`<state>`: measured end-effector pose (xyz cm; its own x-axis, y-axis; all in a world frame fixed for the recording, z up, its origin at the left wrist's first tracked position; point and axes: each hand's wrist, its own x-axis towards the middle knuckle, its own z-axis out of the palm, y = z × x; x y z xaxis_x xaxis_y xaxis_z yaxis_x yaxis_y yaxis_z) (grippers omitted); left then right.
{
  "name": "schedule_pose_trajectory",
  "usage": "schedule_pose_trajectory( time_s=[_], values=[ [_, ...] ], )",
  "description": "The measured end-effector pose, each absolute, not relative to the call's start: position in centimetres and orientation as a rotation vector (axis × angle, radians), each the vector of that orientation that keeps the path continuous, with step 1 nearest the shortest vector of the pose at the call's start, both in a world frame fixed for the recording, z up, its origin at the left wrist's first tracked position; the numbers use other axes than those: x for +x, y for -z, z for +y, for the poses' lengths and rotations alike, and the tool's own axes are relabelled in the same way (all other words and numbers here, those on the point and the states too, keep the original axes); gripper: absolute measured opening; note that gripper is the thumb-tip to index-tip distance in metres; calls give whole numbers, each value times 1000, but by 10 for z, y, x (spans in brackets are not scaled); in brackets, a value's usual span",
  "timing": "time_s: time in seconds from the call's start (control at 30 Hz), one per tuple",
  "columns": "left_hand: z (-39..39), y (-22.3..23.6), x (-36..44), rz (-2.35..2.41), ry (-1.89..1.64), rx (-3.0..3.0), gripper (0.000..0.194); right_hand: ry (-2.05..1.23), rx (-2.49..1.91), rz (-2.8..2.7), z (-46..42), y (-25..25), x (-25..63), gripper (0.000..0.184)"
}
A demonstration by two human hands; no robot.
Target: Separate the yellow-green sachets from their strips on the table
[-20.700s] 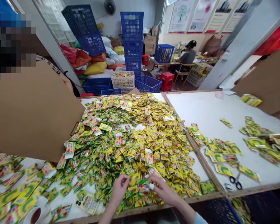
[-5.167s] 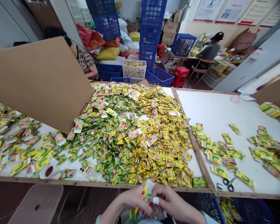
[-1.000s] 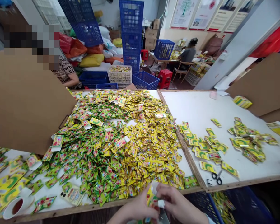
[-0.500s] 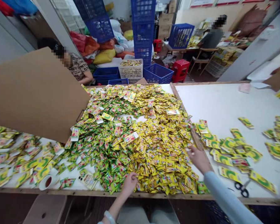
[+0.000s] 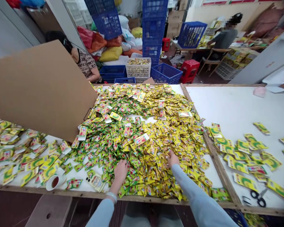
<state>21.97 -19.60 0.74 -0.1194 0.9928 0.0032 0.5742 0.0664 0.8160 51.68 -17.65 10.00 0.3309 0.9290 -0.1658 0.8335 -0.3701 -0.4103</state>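
Observation:
A heap of small sealed packets covers the table, with green packets (image 5: 94,157) on the left and yellow packets (image 5: 153,170) on the right. My left hand (image 5: 121,170) reaches into the green side, its fingers curled down. Whatever those fingers grip is hidden. Over the yellow side, my right hand (image 5: 173,159) has its fingers bent together at the packets; I cannot make out what is in them. Between and beyond both hands lie several flat printed boxes, among them a yellow-and-red box (image 5: 141,139).
At left a large cardboard sheet (image 5: 42,91) leans over the table. A cup of dark liquid (image 5: 54,182) and a phone-like patterned case (image 5: 97,182) lie near the front edge. Scissors (image 5: 258,198) rest right of the wooden divider (image 5: 217,164). Another person (image 5: 87,64) sits across.
My right hand has moved left from beside the divider into the yellow packets. My left hand has shifted left and forward onto the green packets. The camera view has turned slightly left.

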Motion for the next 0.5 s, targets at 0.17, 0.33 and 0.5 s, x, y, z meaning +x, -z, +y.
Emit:
schedule_pose_trajectory(
  time_s=[0.17, 0.33, 0.5],
  values=[
    [-229, -45, 215, 1384, -1101, 1535, 24, -1132, -1755, -1457, -223, -122, 483, 24],
    [-270, -79, 240, 1042, -1155, 1459, 30, -1393, -1335, -1308, -258, -126, 427, 33],
    [-275, -86, 260, 935, -1137, 1438, 34, -1382, -1204, -1177, -266, -134, 423, 39]
  ],
)
